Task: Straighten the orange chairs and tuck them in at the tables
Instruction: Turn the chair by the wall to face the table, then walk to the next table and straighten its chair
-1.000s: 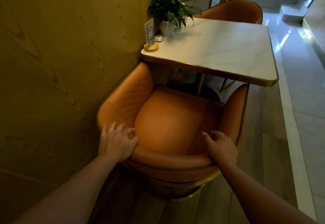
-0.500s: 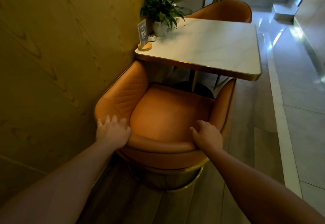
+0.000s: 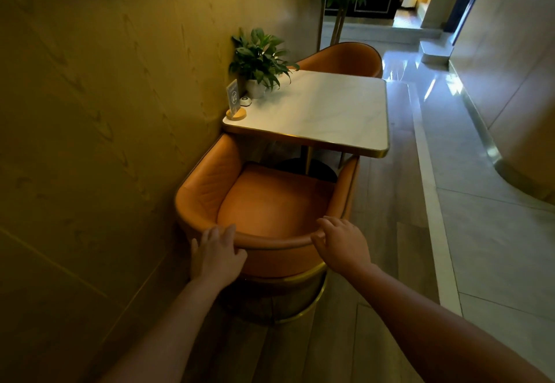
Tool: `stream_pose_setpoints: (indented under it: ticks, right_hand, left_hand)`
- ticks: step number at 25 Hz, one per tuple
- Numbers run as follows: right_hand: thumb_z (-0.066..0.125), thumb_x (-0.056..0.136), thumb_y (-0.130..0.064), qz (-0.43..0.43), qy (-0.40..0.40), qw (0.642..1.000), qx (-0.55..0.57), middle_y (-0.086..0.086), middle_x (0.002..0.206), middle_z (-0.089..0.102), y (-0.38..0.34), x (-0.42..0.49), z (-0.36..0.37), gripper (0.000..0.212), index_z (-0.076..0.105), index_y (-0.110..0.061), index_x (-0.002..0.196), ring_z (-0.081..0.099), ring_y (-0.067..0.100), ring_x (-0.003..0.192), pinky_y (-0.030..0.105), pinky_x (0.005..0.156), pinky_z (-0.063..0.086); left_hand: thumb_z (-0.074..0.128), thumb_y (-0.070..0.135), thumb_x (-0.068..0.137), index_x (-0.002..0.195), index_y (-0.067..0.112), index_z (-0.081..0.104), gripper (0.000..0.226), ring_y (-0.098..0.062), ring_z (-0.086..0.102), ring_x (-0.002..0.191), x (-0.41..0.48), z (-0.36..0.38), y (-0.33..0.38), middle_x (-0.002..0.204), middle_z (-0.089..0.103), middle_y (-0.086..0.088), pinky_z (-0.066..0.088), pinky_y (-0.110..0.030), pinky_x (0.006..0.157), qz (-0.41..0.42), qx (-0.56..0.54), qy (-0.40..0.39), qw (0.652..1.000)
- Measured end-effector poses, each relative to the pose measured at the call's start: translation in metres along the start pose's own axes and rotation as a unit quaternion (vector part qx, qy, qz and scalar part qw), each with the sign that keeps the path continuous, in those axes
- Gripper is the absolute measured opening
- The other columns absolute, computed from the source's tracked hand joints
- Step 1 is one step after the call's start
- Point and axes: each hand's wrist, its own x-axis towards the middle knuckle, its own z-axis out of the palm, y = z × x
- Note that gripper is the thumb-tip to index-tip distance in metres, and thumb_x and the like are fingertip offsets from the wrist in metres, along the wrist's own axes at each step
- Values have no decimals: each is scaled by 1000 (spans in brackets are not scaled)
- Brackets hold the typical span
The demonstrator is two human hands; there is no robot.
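Orange chair (image 3: 270, 202) at marble table (image 3: 318, 112); left hand (image 3: 217, 255), fingers together, rests flat on its backrest rim; right hand (image 3: 342, 244) curls over the rim

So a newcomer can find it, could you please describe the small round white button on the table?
Find the white marble table against the yellow wall. At its wall edge, the button lies between the potted plant and the standing sign. It alone is flat, white and puck-shaped.
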Motion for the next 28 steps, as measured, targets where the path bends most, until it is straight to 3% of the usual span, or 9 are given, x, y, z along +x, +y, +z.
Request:
stream_pose_setpoints:
  ticks: [8,13,18,23,28]
  right_hand:
    - [50,97,-47,46,-6,997,61,-2,118,64,40,-31,-61,42,55,-25,132,57,18,108,35,84,51]
    - [51,96,-50,64,-12,994,89,-3,109,65,118,-9,-97,39,59,-24,124,60,16,103,32,78,52]
    - [53,94,-50,71,-11,993,95,-5,95,67,216,27,-145,31,63,-24,107,60,9,80,27,63,50]
    - [53,93,-52,60,18,996,66,-2,98,68,298,68,-185,35,63,-22,108,63,14,86,38,73,56]
    - [53,92,-53,49,57,995,67,-2,101,68,362,120,-209,35,62,-25,112,62,14,88,32,72,52]
  left_hand:
    - [40,46,102,158,23,20,64,-29,23,147,-21,-38,72,161,26,-10,24,-49,118,54,21,-13,998]
    - [42,45,100,158,27,19,65,-28,24,147,5,-36,175,162,26,-8,24,-48,117,61,0,-8,998]
    - [51,43,99,156,31,23,65,-25,35,141,44,-38,306,157,35,-4,34,-45,110,101,-77,24,992]
    - [50,40,98,150,29,34,55,-24,46,126,83,-56,413,142,48,-5,38,-39,96,145,-70,53,986]
    - [47,40,99,155,26,31,59,-26,42,134,128,-60,483,150,42,-6,37,-45,108,141,-49,49,988]
